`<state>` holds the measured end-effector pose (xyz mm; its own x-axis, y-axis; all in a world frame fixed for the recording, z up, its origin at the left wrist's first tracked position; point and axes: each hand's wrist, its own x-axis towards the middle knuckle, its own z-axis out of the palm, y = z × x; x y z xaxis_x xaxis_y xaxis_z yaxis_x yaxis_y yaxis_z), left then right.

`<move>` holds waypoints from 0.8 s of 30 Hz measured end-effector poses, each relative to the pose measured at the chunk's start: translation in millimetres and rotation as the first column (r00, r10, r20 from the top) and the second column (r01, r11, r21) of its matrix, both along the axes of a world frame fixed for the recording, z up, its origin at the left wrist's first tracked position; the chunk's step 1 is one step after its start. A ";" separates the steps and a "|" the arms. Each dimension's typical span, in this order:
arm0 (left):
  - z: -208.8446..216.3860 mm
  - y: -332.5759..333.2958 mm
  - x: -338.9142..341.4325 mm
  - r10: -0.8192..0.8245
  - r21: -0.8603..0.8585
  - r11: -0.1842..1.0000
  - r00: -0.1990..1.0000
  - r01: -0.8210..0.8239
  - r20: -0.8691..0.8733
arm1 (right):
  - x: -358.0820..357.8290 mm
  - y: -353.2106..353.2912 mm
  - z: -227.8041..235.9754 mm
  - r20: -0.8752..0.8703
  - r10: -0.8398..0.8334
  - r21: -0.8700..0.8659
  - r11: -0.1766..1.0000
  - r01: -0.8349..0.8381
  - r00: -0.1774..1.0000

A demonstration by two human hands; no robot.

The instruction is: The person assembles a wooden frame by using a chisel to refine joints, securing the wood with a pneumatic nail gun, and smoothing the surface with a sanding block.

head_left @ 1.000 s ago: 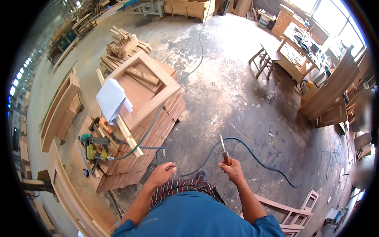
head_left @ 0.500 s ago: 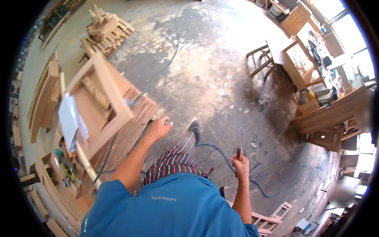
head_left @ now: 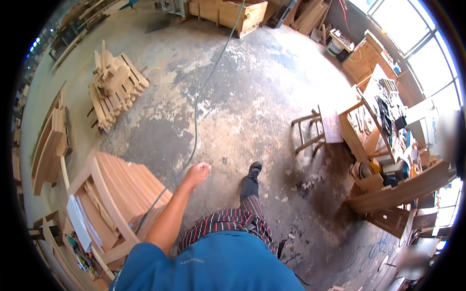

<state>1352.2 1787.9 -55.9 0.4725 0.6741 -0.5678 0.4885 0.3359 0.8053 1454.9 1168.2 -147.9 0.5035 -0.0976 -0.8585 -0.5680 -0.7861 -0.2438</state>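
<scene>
Hose (head_left: 195,121) runs lengthwise away beside left hand (head_left: 196,173).

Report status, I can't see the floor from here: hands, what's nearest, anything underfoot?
Left hand empty, swung forward, fingers loose. Right hand out of view. Stacked wooden frames nearest. Green hose across the concrete floor, near the shoe.

Blue shirt, striped trousers, black shoe (head_left: 254,169)
</scene>
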 end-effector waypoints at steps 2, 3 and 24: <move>-17.1 26.0 15.5 0.056 -0.051 0.997 0.998 -0.057 -0.012 | 49.8 38.2 -34.0 0.091 0.325 -0.042 0.946 -0.322 0.941; -17.6 41.8 24.6 0.039 -0.095 0.994 0.995 -0.047 -0.088 | 83.7 54.1 -54.2 0.168 0.522 -0.099 0.853 -0.513 0.836; -88.7 497.6 424.5 0.055 0.459 0.881 0.938 0.116 -0.343 | 641.7 745.2 33.6 0.284 0.232 0.515 0.781 -0.352 0.930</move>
